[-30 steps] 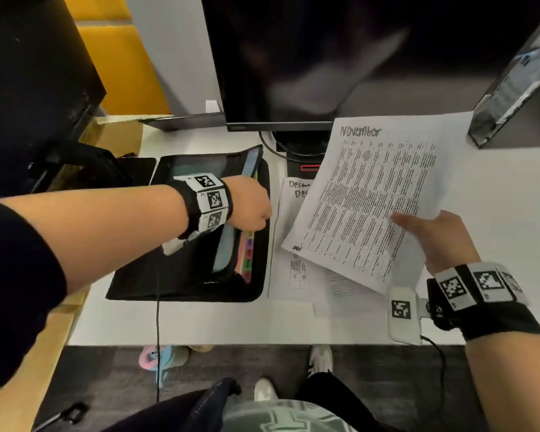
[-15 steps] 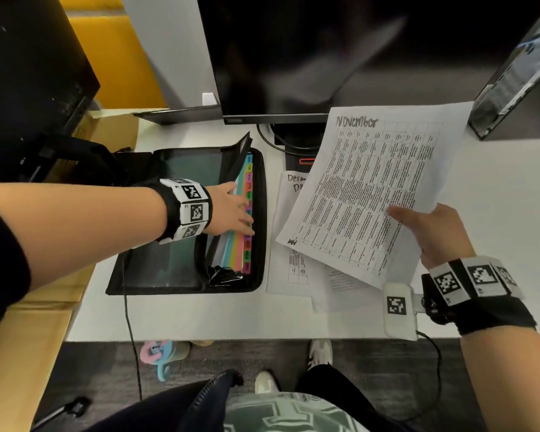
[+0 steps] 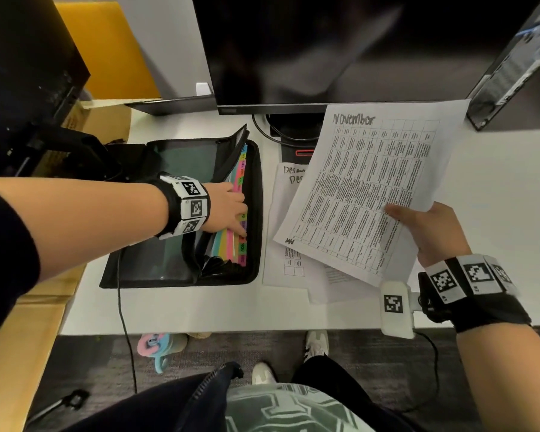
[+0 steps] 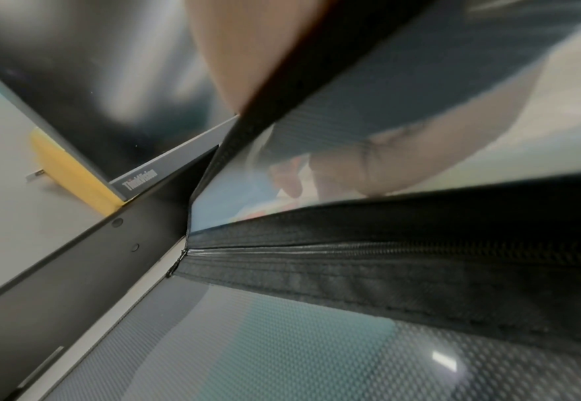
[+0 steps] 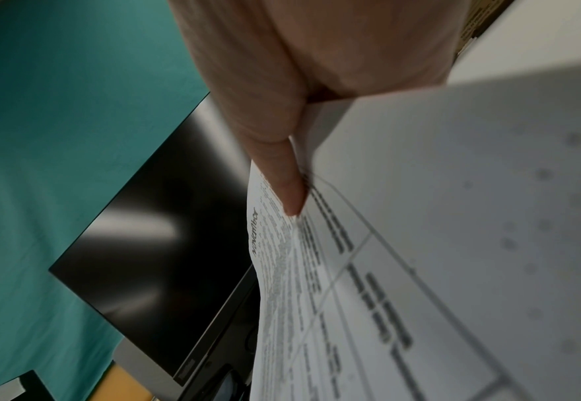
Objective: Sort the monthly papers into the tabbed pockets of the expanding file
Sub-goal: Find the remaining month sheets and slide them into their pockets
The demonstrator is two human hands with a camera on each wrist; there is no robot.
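Observation:
A black expanding file (image 3: 253,213) lies open on the white desk, its coloured month tabs (image 3: 242,169) in a row along the right side. My left hand (image 3: 231,210) reaches into it, fingertips (image 3: 242,232) resting on the tabs near the front. In the left wrist view the fingers show dimly through the file's translucent flap (image 4: 419,95). My right hand (image 3: 401,215) holds a printed sheet headed "November" (image 3: 365,182) up over the desk, thumb on top. The thumb (image 5: 282,176) presses on the November sheet (image 5: 453,217) in the right wrist view.
More papers, the top ones headed "Dece…" (image 3: 282,213), lie between the file and my right hand. A dark monitor (image 3: 325,48) with its stand and cable stands behind. A black box (image 3: 512,63) is at the far right, and cardboard boxes (image 3: 106,120) at the left.
My left hand went from a fist on the file's inner flap to fingers laid on the exposed tabs, sliding toward the front. The flap now stands open. The November sheet barely moved.

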